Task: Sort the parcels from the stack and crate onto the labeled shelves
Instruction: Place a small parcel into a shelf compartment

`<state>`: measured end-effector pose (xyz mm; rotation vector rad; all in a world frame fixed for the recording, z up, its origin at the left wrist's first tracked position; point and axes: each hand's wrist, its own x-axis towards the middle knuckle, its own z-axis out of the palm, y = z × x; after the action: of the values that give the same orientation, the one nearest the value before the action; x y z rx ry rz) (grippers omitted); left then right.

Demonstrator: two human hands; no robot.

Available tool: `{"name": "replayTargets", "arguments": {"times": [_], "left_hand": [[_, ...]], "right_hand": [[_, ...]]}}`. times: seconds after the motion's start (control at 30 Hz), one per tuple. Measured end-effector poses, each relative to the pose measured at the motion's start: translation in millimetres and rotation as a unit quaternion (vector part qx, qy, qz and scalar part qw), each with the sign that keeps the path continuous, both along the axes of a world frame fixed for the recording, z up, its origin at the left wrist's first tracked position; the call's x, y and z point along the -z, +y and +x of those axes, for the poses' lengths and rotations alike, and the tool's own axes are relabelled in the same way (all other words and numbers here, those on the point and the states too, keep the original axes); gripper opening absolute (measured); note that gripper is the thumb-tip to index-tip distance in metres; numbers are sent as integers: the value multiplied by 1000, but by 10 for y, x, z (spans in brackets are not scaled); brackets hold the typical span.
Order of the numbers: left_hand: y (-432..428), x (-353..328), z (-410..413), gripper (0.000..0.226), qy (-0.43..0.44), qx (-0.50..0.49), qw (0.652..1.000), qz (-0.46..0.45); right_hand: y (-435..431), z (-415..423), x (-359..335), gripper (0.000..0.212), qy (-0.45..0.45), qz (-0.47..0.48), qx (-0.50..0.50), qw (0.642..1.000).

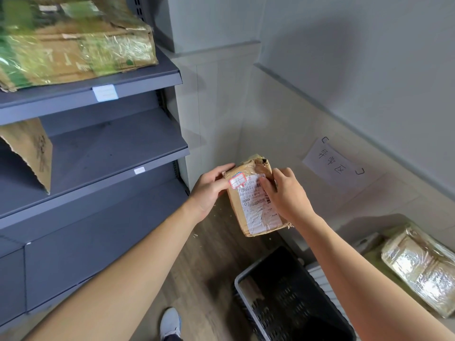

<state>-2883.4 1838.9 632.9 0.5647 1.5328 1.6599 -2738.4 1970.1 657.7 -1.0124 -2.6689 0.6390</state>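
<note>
A small brown cardboard parcel [256, 210] with a white shipping label and a red-edged sticker is held in front of me, above the floor. My left hand [210, 187] grips its upper left edge, thumb near the sticker. My right hand [285, 193] holds its upper right side, fingers curled over the label. Grey metal shelves [118, 148] with small white labels on their front edges stand at the left. A black plastic crate [293, 299] sits on the floor below the parcel.
A large taped carton [73, 43] lies on the top shelf and a brown carton [32, 148] stands on the middle shelf's left. A plastic-wrapped parcel [421, 269] rests at the right by the wall. A handwritten paper sign [332, 166] hangs on the wall. My shoe [171, 323] shows below.
</note>
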Motion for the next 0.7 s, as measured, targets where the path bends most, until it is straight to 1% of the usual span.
{"name": "replayTargets", "arguments": {"times": [0.1,0.3,0.4,0.47,0.53,0.6,0.67,0.7], "left_hand": [[-30,-28,-30,57,-1,-8,1000,4],[-179,-10,-170,54,-3,-42,999,12],[-322,74,-322,44,-16,-90,996,0],[-439,141,-423,39,-29,-134,990,-29],[-570,209,-527,33,-23,-156,984,-88],[-714,270,-616,36,-42,-140,979,-141],[-865,331,-713,41,-66,-128,977,-157],[-941,358,-772,38,-62,-125,977,-159]], "right_hand": [[-33,-56,-13,28,5,5,-4,1000],[-142,-285,20,28,20,-6,-17,1000],[-248,-510,90,30,27,-30,-25,999],[-337,-696,151,30,34,-42,-29,998],[-429,-901,239,29,37,-58,-32,997],[-516,-1110,352,31,27,-73,-36,996],[-609,-1313,460,33,6,-91,-43,995],[-659,-1408,504,34,-5,-99,-47,994]]}}
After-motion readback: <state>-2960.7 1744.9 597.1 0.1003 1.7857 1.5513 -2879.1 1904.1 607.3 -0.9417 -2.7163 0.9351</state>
